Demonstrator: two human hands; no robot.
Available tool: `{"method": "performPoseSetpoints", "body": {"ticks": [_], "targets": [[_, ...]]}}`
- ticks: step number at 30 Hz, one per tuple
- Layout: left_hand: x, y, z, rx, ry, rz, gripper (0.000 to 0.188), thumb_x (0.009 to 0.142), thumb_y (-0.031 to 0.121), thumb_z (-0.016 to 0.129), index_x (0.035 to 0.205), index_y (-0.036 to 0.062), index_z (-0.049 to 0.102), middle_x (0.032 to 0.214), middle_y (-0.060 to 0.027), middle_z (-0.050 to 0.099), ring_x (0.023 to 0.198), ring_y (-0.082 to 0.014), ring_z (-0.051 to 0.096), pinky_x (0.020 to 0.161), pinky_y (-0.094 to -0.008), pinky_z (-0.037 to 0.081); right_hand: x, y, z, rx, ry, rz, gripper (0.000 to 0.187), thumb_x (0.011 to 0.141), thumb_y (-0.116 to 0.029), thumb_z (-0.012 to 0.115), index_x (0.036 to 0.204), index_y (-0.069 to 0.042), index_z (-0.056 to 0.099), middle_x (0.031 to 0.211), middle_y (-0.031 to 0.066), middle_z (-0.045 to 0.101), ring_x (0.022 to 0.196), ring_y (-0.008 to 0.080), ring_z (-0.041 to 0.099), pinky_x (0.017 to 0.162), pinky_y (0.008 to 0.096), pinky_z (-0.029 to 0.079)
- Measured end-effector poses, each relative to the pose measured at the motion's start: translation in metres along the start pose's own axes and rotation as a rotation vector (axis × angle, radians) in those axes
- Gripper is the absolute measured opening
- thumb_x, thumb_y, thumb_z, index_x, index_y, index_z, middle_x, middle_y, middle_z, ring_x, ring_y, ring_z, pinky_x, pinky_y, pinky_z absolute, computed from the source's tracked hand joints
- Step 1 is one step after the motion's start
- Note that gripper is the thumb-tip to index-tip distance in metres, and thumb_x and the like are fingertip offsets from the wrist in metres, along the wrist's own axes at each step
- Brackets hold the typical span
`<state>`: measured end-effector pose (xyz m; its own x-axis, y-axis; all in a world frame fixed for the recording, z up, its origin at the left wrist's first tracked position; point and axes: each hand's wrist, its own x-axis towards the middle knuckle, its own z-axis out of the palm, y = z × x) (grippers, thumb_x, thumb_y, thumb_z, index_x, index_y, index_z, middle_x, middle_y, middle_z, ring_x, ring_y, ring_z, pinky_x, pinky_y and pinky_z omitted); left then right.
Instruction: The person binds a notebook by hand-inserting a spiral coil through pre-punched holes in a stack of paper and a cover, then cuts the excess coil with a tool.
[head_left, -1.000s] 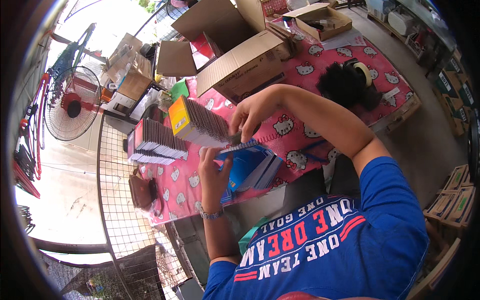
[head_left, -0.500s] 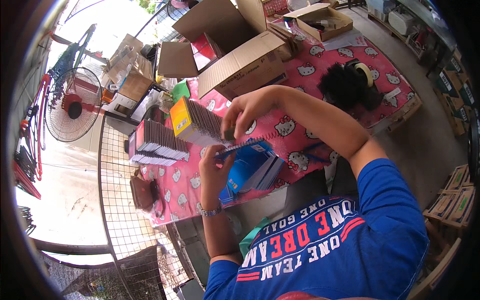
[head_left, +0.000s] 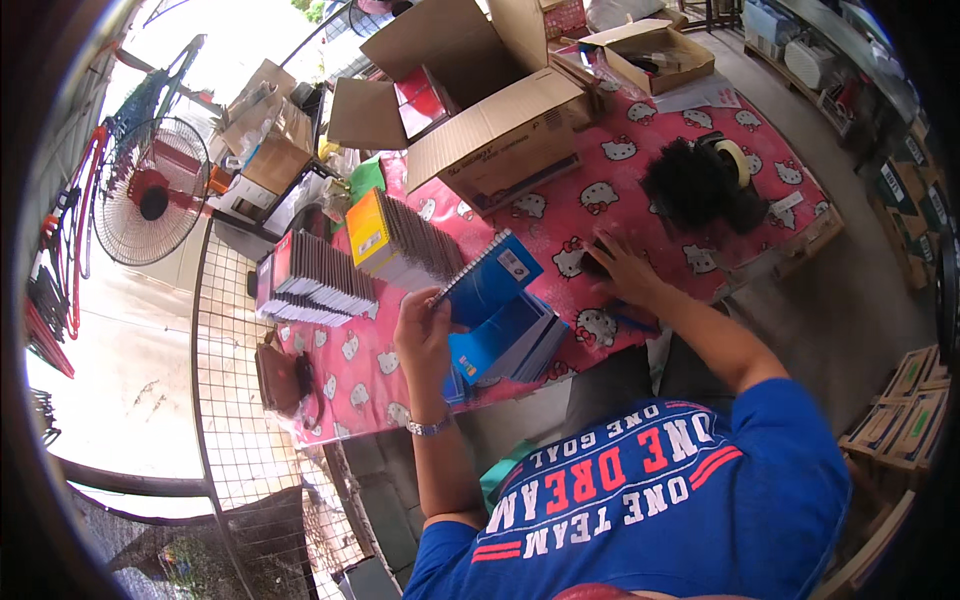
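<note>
Pinched at its spiral edge, a blue spiral notebook [head_left: 497,277] is tilted up in my left hand [head_left: 424,328], which is closed on it. Beneath it, a stack of blue notebooks [head_left: 515,345] lies at the table's near edge. My right hand [head_left: 630,272] is low over the pink tablecloth, right of the notebooks, its fingers bent over a small dark object [head_left: 597,262] whose kind I cannot make out. A thin dark blue item [head_left: 637,314] lies just below that hand, partly hidden.
Left of centre stand a yellow-topped notebook stack [head_left: 385,235] and a red-topped one [head_left: 305,275]. Behind them is an open cardboard box [head_left: 500,150]. A fuzzy black heap [head_left: 690,185] sits at the right beside a tape roll [head_left: 735,160]. A brown pouch [head_left: 283,378] lies at the left edge.
My right hand has left the notebook's spiral edge and moved right, down toward the tablecloth. The loose coil end sticking out is no longer visible. My left hand has raised the notebook, cover showing.
</note>
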<state>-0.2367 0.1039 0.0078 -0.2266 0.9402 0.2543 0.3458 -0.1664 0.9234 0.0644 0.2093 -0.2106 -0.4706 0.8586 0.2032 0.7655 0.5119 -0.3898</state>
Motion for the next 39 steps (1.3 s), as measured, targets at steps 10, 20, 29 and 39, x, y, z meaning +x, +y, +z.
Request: {"method": "performPoseSetpoints", "body": {"ticks": [10, 20, 29, 39], "targets": [[-0.018, -0.01, 0.01, -0.089, 0.131, 0.005, 0.017, 0.095, 0.01, 0.063, 0.104, -0.0042, 0.062, 0.084, -0.0061, 0.062, 0.065, -0.0125, 0.064, 0.056, -0.0252, 0.057, -0.083, -0.041, -0.028, 0.294, 0.254, 0.061, 0.061, 0.081, -0.027, 0.073, 0.134, -0.005, 0.053, 0.123, 0.0172, 0.058, 0.114, 0.0357, 0.054, 0.102, 0.048, 0.041], [-0.03, -0.021, 0.014, -0.172, 0.189, 0.047, 0.015, 0.093, -0.002, 0.062, 0.107, -0.0078, 0.063, 0.09, -0.0098, 0.07, 0.076, -0.0127, 0.067, 0.067, -0.0254, 0.055, 0.007, -0.199, -0.148, 0.46, 0.383, -0.424, 0.051, 0.076, -0.026, 0.078, 0.121, -0.005, 0.065, 0.111, 0.0115, 0.062, 0.103, 0.0305, 0.057, 0.092, 0.0401, 0.049], [-0.039, -0.012, 0.022, -0.153, 0.251, 0.155, 0.021, 0.089, -0.011, 0.057, 0.108, -0.0078, 0.063, 0.096, -0.01, 0.07, 0.082, -0.0134, 0.067, 0.071, -0.0264, 0.056, 0.003, -0.205, -0.15, 0.461, 0.394, -0.441, 0.046, 0.076, -0.022, 0.074, 0.117, -0.002, 0.066, 0.108, 0.0116, 0.063, 0.099, 0.0296, 0.058, 0.09, 0.0412, 0.048], [-0.039, -0.025, -0.016, 0.336, 0.433, 0.428, 0.028, 0.082, -0.013, 0.059, 0.106, -0.0017, 0.068, 0.094, -0.0102, 0.07, 0.086, -0.0164, 0.068, 0.069, -0.0298, 0.056, 0.02, -0.216, -0.151, 1.356, -0.385, -0.074, 0.044, 0.085, -0.028, 0.07, 0.118, 0.001, 0.065, 0.104, 0.0186, 0.067, 0.091, 0.0314, 0.066, 0.085, 0.0379, 0.051]]}}
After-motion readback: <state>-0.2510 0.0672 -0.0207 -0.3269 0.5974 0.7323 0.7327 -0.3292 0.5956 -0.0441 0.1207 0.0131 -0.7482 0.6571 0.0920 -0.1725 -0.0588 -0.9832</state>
